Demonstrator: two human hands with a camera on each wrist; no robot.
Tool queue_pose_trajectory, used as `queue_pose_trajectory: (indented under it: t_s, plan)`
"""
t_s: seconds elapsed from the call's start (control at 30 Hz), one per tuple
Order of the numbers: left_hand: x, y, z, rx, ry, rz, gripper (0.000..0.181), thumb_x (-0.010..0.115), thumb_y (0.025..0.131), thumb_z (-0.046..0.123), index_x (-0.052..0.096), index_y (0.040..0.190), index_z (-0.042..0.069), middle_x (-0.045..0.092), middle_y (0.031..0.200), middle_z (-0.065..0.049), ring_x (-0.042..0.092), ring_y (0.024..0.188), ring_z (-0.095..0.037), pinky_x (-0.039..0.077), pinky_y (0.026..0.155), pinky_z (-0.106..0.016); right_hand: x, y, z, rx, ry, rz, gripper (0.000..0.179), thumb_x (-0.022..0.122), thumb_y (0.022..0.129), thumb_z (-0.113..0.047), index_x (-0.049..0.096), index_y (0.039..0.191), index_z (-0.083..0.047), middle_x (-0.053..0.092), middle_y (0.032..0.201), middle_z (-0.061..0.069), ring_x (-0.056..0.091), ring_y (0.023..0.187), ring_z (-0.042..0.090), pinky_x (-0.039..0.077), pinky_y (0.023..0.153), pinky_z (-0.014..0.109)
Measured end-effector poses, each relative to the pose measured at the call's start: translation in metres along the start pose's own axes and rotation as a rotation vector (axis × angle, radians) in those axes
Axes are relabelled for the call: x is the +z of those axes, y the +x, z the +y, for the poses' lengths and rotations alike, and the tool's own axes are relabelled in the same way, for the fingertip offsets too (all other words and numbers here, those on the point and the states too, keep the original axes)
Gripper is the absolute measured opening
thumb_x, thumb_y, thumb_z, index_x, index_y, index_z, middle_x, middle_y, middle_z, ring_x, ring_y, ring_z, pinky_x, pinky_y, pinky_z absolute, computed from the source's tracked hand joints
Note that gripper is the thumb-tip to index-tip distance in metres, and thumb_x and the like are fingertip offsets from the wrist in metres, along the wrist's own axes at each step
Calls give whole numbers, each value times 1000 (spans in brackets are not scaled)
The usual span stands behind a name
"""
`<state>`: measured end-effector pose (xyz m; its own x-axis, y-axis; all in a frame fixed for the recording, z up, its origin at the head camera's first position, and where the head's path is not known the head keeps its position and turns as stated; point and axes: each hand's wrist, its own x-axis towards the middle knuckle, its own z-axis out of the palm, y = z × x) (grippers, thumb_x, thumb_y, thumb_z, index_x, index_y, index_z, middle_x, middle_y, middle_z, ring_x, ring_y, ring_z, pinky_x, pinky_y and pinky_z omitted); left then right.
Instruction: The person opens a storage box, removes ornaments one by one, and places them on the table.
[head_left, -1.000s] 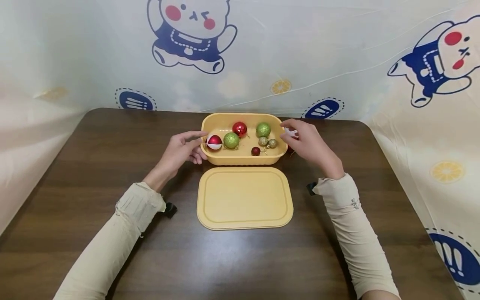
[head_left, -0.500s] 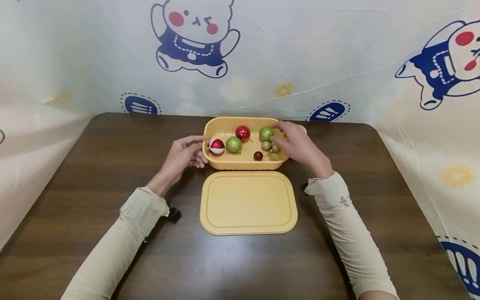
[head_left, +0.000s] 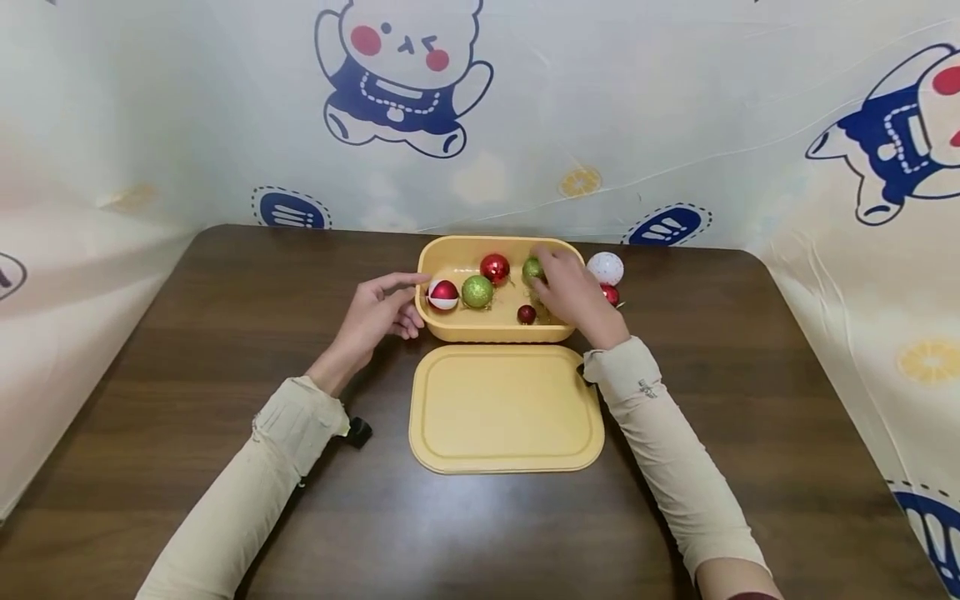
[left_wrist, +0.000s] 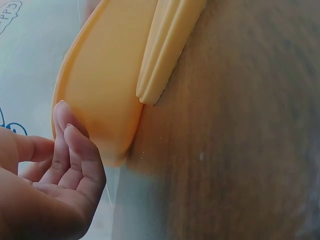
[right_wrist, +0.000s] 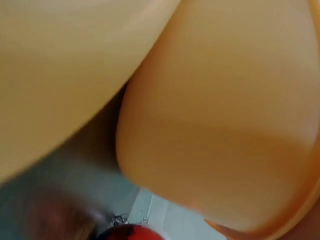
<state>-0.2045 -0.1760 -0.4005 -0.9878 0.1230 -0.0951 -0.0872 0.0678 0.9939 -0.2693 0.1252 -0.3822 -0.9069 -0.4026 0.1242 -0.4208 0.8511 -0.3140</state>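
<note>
The yellow oblong box (head_left: 493,333) sits upright near the far edge of the brown worktop (head_left: 225,350), its mouth facing up and its long axis running left to right. The left hand (head_left: 371,312), fingers loosely bent and a narrow gap at the thumb, is at the box's left end, forefinger on the rim. The right hand (head_left: 573,292) reaches into the right end, finger and thumb either side of a green glitter bauble (head_left: 532,269) (whether they grip it I cannot tell). Another green bauble (head_left: 477,292), a shiny red bauble (head_left: 495,267), a red-and-white bauble (head_left: 443,293) and a small dark-red one (head_left: 527,315) lie inside. The matching lid (head_left: 506,408) lies flat on the near side, long axis parallel to the box's
</note>
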Motion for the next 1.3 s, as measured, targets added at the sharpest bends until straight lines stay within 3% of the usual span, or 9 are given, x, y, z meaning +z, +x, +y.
queue_pose_trajectory:
  t_s: [0.23, 0.57, 1.1, 1.3]
  plan:
    - [3, 1, 0, 9, 20, 15, 32, 52, 104, 15, 63, 133, 8, 65, 69, -11, 61, 54, -19, 56, 54, -27, 7, -3, 3, -18, -33, 52, 36, 67, 96, -19, 55, 129, -10, 57, 125, 17, 55, 103, 30, 50, 82, 48]
    - [4, -2, -7, -16, 28, 28, 32, 52, 104, 16, 62, 134, 8, 65, 72, -12, 61, 54, -21, 56, 54, -27, 13, -6, 4, -26, -14, 38, 37, 67, 96, -23, 56, 129, -10, 59, 121, 15, 57, 100, 29, 51, 79, 47]
    - [7, 7, 2, 15, 22, 5, 32, 51, 104, 16, 62, 133, 8, 64, 72, -12, 61, 55, -20, 56, 54, -26, 4, -2, 7, -17, -33, 53, 36, 66, 97, -24, 55, 129, -11, 61, 115, 13, 57, 97, 28, 50, 73, 46]
    - [3, 3, 0, -4, 5, 15, 32, 52, 104, 14, 62, 133, 7, 64, 70, -11, 60, 53, -19, 55, 53, -27, 5, -1, 3, -25, -25, 31, 36, 66, 97, -24, 55, 129, -11, 61, 115, 13, 56, 93, 27, 50, 72, 45]
